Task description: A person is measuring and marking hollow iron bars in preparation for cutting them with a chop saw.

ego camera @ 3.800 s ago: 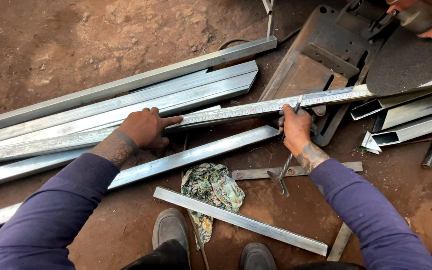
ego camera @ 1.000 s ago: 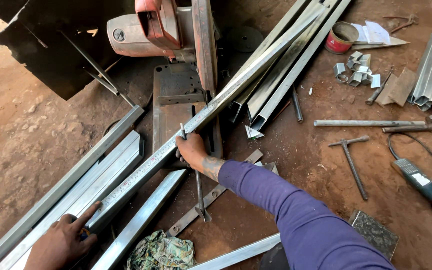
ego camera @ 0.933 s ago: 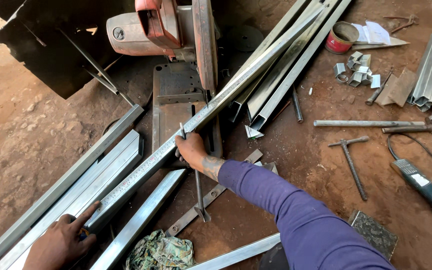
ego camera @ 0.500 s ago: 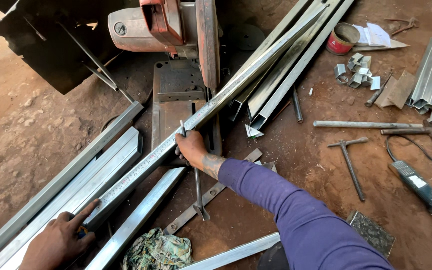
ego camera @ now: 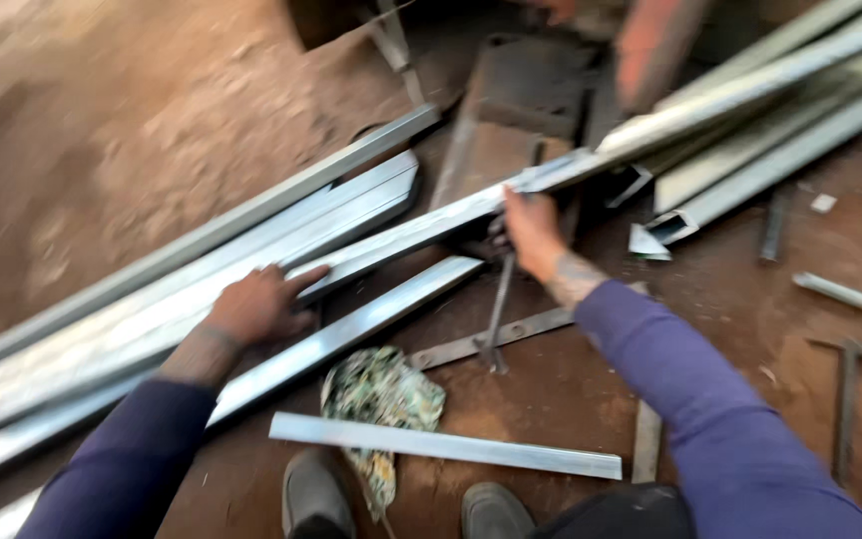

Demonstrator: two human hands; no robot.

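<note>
So, working left to right: the left hand (ego camera: 256, 307) lies flat with fingers spread on top of the long silver metal channel (ego camera: 421, 225), pressing it down rather than wrapping round it. That channel runs up and to the right, across the dark steel base of the cut-off saw (ego camera: 511, 110), under the blurred orange saw head (ego camera: 650, 50). The right hand (ego camera: 531, 225) is clenched on the channel just in front of the base, beside a thin dark metal rod (ego camera: 499, 304) that hangs down from there.

My take on doing this bit well: keep the left palm firmly down so the long end doesn't lift or twist, hold the piece tight to the base with the right, and keep those fingers well short of the saw head. The frame is motion-blurred, so I can't tell exactly how square it sits.

Counts, as far as I can see: two hands, one saw, roughly four long silver sections stacked on the dirt floor (ego camera: 102, 120) at left, about three more at upper right, one short flat silver bar (ego camera: 446, 446) by the two grey shoes (ego camera: 316, 494), one crumpled patterned rag (ego camera: 381, 394).
</note>
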